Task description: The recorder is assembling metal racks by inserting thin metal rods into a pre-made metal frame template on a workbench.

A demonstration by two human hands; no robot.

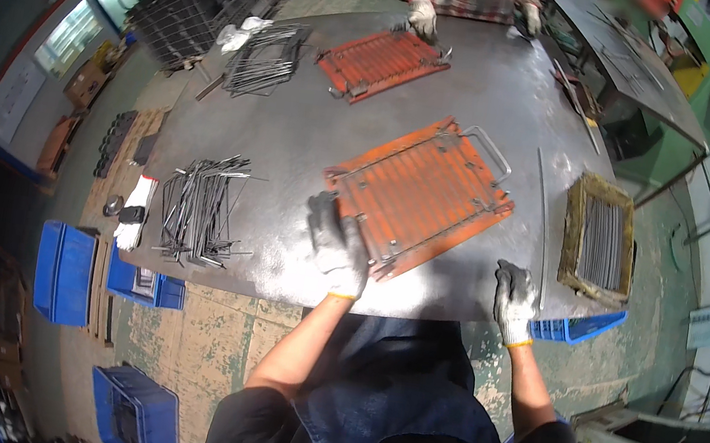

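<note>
Head view, looking down on a dark grey metal tabletop (294, 137) with the person's two forearms coming up from the near edge. Both hands wear grey knitted gloves with yellow cuffs. The left hand (336, 241) lies flat, fingers spread and open, pressing on the tabletop and touching the near left corner of an orange metal jig plate (421, 193); it grips nothing. The right hand (513, 298) rests at the near edge of the tabletop, fingers loosely curled and mostly open, holding nothing, apart from the jig plate. The orange jig plate lies a little right of the middle of the tabletop, turned at an angle, with a grid of thin wires laid across it and a bent grey wire handle (492, 150) at its far right corner. A long straight rod (540, 219) lies just to the right of it, running from far to near. By the right edge stands a worn rectangular box (596, 240) filled with straight wires. Near the left edge lies a loose heap of bent wire pieces (200, 206). Toward the far edge lies a second orange jig plate (382, 64), and another person's gloved hand (420, 17) rests on its far corner. A stack of finished wire racks (264, 57) sits at the far left corner. Blue plastic crates (66, 273) stand on the floor beyond the left edge.
</note>
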